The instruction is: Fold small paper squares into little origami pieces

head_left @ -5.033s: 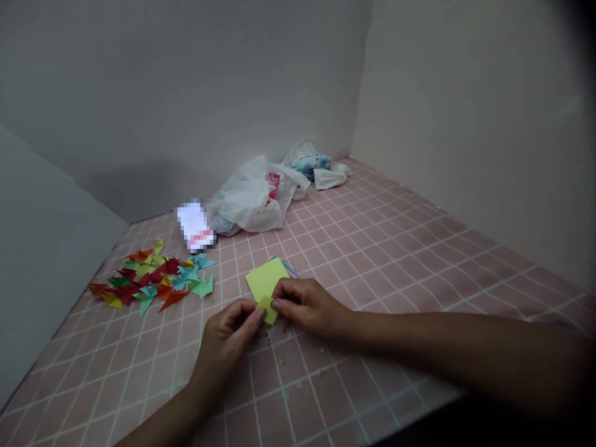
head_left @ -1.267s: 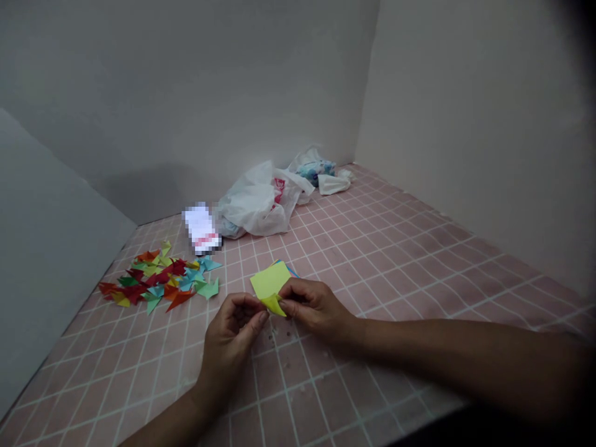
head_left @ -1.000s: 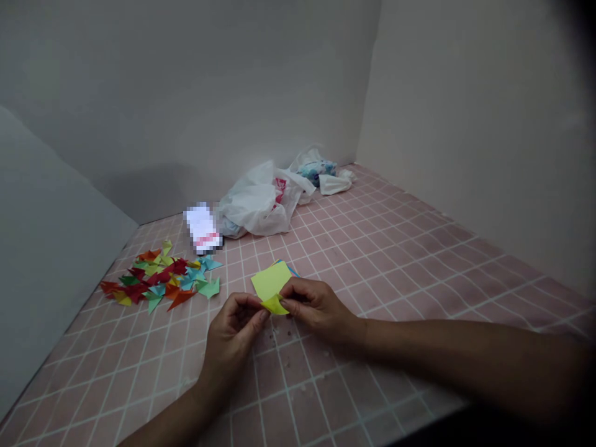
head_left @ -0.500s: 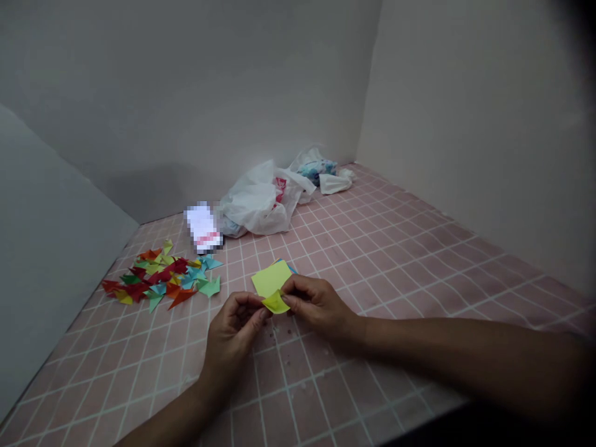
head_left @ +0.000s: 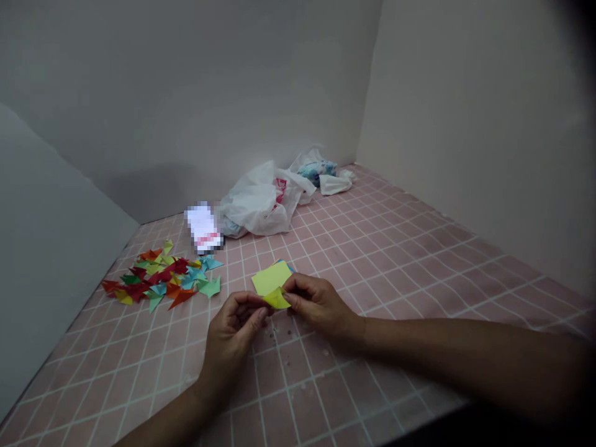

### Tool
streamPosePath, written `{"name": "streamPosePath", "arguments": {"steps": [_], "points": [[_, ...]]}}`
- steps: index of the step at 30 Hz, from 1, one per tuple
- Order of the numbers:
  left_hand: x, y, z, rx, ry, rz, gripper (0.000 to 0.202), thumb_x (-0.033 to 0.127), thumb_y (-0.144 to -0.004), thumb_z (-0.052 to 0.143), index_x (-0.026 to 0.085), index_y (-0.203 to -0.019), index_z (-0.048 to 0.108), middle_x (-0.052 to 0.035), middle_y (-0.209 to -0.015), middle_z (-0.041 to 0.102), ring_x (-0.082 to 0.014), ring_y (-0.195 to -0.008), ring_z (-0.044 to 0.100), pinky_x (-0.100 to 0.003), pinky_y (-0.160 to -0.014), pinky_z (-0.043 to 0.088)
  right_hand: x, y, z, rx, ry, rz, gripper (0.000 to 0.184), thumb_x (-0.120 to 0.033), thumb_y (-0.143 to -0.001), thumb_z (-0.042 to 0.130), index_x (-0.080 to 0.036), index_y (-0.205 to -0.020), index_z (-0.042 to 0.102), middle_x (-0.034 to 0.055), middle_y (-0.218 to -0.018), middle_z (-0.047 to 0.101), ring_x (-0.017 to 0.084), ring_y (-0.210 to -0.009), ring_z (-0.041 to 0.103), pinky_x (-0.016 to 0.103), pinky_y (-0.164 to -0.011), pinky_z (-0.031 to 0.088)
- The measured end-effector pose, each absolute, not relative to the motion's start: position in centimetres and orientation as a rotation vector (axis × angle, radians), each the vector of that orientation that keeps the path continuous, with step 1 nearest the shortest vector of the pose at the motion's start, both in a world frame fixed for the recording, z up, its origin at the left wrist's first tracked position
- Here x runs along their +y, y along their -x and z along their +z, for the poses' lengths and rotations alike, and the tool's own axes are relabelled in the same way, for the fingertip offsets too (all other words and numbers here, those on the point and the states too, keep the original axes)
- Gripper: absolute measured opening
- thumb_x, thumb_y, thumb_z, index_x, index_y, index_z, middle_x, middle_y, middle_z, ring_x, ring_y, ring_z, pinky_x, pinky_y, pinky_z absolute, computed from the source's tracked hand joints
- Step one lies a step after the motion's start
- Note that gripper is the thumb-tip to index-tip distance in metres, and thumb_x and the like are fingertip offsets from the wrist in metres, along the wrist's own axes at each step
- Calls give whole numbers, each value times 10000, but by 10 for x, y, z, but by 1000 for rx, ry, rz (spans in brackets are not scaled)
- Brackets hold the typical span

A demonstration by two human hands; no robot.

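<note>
A small piece of folded yellow paper is held between my two hands, just above the tabletop. My left hand pinches its left edge between thumb and fingers. On the other side, my right hand grips the right part of it with thumb and forefinger. Behind the folded paper lies a stack of square paper sheets, pale yellow on top, with blue and orange edges peeking out at the back. The fingertips partly cover the paper's edges, so its exact folds are hard to make out.
A heap of small folded paper pieces in several colours lies to the left. Behind it is a lit phone with a blurred screen. A white plastic bag and a blue-patterned packet rest near the wall on the pink checked tablecloth.
The yellow paper has tilted and changed shape slightly between my fingers, its lower edge now higher and more pointed at the right. Both hands stay in nearly the same place.
</note>
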State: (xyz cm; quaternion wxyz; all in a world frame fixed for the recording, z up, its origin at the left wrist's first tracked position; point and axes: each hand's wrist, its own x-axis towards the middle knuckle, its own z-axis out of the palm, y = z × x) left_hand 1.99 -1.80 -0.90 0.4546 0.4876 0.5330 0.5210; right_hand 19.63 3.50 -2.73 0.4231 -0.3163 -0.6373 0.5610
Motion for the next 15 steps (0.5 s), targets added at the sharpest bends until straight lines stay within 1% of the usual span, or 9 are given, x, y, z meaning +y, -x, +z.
{"name": "streamPosePath", "arguments": {"steps": [5, 10, 15], "points": [[-18, -19, -10, 1306, -1226, 1285, 120, 184, -776, 722, 196, -873, 652, 9, -793, 753, -123, -749, 720, -174, -612, 558, 35, -196, -27, -1589, 791, 1415, 124, -264, -862, 565, -175, -776, 557, -15, -715, 550, 106, -623, 516, 249, -598, 413], [-19, -20, -10, 1304, -1218, 1275, 115, 183, -775, 722, 197, -874, 666, 5, -810, 759, -118, -759, 719, -189, -670, 575, 35, -196, -26, -1574, 809, 1417, 132, -279, -852, 565, -179, -767, 551, -21, -700, 538, 102, -605, 499, 250, -586, 402], [-19, -21, -8, 1299, -1210, 1284, 135, 179, -775, 723, 197, -894, 662, -8, -820, 761, -142, -772, 724, -224, -671, 593, 35, -196, -24, -1552, 795, 1433, 131, -274, -851, 564, -178, -765, 542, -23, -701, 536, 98, -599, 502, 247, -580, 408]]}}
